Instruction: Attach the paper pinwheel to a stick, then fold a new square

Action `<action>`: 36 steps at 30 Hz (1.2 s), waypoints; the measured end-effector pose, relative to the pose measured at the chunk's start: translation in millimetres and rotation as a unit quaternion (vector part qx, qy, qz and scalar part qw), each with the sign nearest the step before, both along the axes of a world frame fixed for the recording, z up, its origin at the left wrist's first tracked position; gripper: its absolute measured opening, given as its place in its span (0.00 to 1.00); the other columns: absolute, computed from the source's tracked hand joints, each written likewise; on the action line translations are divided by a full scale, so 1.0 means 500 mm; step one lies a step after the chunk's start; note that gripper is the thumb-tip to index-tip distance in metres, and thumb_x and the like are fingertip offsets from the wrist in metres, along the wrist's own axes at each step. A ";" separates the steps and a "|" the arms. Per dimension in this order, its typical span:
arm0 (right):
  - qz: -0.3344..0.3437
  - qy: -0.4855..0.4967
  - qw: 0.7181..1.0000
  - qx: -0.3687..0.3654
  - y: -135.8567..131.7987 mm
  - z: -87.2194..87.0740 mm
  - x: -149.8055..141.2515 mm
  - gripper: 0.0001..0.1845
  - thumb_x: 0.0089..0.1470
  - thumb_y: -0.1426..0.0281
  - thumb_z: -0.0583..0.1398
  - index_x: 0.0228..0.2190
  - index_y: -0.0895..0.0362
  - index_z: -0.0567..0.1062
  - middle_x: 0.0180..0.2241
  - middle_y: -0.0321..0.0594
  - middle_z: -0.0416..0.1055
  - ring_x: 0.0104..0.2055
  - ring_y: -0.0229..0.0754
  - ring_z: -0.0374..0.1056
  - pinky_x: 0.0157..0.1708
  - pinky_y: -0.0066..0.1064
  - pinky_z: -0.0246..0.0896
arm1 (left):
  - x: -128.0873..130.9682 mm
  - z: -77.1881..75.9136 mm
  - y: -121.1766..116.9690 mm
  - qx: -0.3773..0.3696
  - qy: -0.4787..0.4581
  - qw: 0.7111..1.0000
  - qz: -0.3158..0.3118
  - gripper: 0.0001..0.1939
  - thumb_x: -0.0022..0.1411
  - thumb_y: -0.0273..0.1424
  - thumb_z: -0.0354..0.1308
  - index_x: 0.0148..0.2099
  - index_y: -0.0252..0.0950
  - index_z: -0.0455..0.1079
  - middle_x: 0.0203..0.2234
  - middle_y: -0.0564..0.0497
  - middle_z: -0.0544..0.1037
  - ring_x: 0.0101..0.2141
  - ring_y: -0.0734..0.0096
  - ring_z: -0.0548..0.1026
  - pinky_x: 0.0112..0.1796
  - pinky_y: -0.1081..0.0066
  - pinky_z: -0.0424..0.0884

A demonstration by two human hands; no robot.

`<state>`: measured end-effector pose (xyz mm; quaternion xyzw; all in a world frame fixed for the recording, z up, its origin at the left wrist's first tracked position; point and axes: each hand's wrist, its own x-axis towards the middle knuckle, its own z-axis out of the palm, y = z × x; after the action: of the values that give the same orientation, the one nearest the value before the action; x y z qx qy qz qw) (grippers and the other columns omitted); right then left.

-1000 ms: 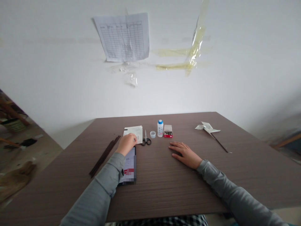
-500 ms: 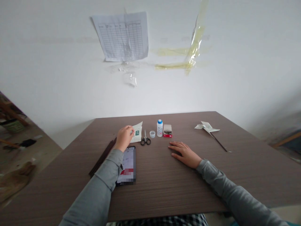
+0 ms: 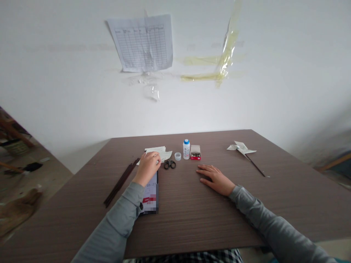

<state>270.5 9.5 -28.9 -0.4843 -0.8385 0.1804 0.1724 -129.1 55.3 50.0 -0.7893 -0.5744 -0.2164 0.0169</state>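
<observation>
Left hand curled over white paper sheets, can't tell if pinching; phone beneath wrist. Right hand open, flat on brown table.

A ruled chart hangs on the white wall behind the table.

Creased off-white paper sheets lie loosely overlapped on a wood-grain table, the left hand curled on top of them. A pair of scissors sits just beside the sheets, dark finger loops showing. Ahead of the flat right hand, a small red box of metal pins stands near the table's far edge.
</observation>
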 end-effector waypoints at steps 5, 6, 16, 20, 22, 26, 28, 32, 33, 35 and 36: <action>0.003 -0.008 1.000 -0.006 -0.001 0.002 -0.002 0.30 0.84 0.55 0.65 0.79 0.43 0.85 0.87 0.49 0.75 0.91 0.66 0.69 0.93 0.75 0.56 | 0.010 0.004 -0.029 -0.011 0.011 1.000 -0.020 0.13 0.75 0.21 0.69 0.40 0.44 0.89 0.61 0.41 0.96 0.66 0.42 0.89 0.77 0.44 0.77; 0.003 -0.009 1.000 -0.007 -0.002 0.003 -0.002 0.30 0.85 0.55 0.65 0.79 0.44 0.85 0.88 0.49 0.75 0.91 0.65 0.69 0.94 0.74 0.56 | 0.012 0.003 -0.034 -0.014 0.010 1.000 -0.024 0.13 0.75 0.21 0.69 0.41 0.44 0.90 0.62 0.41 0.96 0.66 0.42 0.89 0.78 0.43 0.76; -0.002 0.004 1.000 0.004 0.000 0.001 -0.003 0.29 0.83 0.58 0.68 0.77 0.43 0.87 0.86 0.48 0.78 0.89 0.68 0.71 0.92 0.72 0.59 | 0.055 -0.017 -0.091 -0.085 0.023 0.993 -0.072 0.14 0.75 0.19 0.70 0.39 0.43 0.90 0.63 0.41 0.96 0.66 0.41 0.90 0.80 0.36 0.76; 0.000 -0.001 1.000 -0.006 -0.002 0.010 -0.006 0.28 0.84 0.58 0.66 0.78 0.40 0.87 0.87 0.45 0.76 0.90 0.67 0.70 0.93 0.72 0.58 | 0.077 -0.028 -0.117 -0.108 0.029 0.989 -0.096 0.14 0.73 0.18 0.71 0.39 0.43 0.89 0.57 0.41 0.96 0.60 0.46 0.92 0.69 0.49 0.85; 0.000 0.000 1.000 -0.006 -0.004 0.015 -0.008 0.29 0.84 0.58 0.66 0.78 0.42 0.87 0.87 0.47 0.76 0.90 0.67 0.70 0.93 0.72 0.58 | 0.088 -0.033 -0.129 -0.117 0.037 0.987 -0.107 0.14 0.75 0.19 0.70 0.40 0.43 0.90 0.57 0.41 0.96 0.59 0.45 0.93 0.68 0.49 0.85; -0.002 0.004 1.000 -0.003 -0.005 0.016 -0.008 0.28 0.83 0.59 0.68 0.77 0.44 0.88 0.86 0.49 0.78 0.89 0.69 0.71 0.92 0.72 0.60 | 0.111 -0.051 -0.150 -0.141 0.036 0.979 -0.144 0.12 0.76 0.20 0.71 0.41 0.43 0.90 0.56 0.42 0.96 0.57 0.48 0.93 0.67 0.53 0.86; -0.005 0.009 1.000 0.007 -0.002 0.009 -0.006 0.27 0.82 0.59 0.68 0.76 0.42 0.89 0.85 0.46 0.79 0.88 0.69 0.73 0.92 0.70 0.62 | 0.121 -0.061 -0.156 -0.130 0.030 0.978 -0.162 0.12 0.76 0.21 0.72 0.43 0.44 0.90 0.54 0.44 0.97 0.56 0.50 0.93 0.66 0.55 0.87; 0.007 0.020 0.999 0.035 0.011 -0.013 0.003 0.26 0.81 0.58 0.70 0.74 0.40 0.90 0.83 0.45 0.82 0.86 0.69 0.76 0.89 0.70 0.67 | 0.134 -0.083 -0.161 -0.120 -0.007 0.976 -0.182 0.11 0.78 0.23 0.70 0.48 0.44 0.91 0.57 0.45 0.96 0.58 0.52 0.93 0.67 0.55 0.89; 0.010 0.023 0.999 0.040 0.015 -0.019 0.006 0.26 0.81 0.56 0.70 0.74 0.40 0.90 0.82 0.44 0.83 0.86 0.69 0.77 0.89 0.72 0.69 | 0.136 -0.089 -0.162 -0.114 -0.017 0.977 -0.180 0.12 0.79 0.23 0.69 0.51 0.44 0.92 0.61 0.45 0.96 0.60 0.52 0.93 0.69 0.54 0.90; 0.013 0.029 0.999 0.044 0.021 -0.028 0.011 0.25 0.81 0.55 0.69 0.72 0.39 0.91 0.81 0.44 0.84 0.85 0.69 0.77 0.88 0.73 0.70 | 0.141 -0.104 -0.162 -0.090 -0.024 0.983 -0.157 0.16 0.81 0.22 0.67 0.60 0.43 0.92 0.68 0.42 0.93 0.67 0.49 0.92 0.73 0.48 0.88; 0.013 0.032 0.998 0.043 0.024 -0.030 0.013 0.25 0.81 0.55 0.69 0.72 0.39 0.91 0.81 0.44 0.84 0.85 0.68 0.78 0.88 0.74 0.70 | 0.143 -0.113 -0.163 -0.073 -0.020 0.988 -0.134 0.18 0.81 0.22 0.66 0.63 0.43 0.91 0.71 0.41 0.92 0.71 0.46 0.90 0.76 0.45 0.87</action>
<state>276.9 21.3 -44.1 -0.4599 -0.8457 0.1616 0.2173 -57.4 -26.2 -6.2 -0.8537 -0.4778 -0.1901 -0.0815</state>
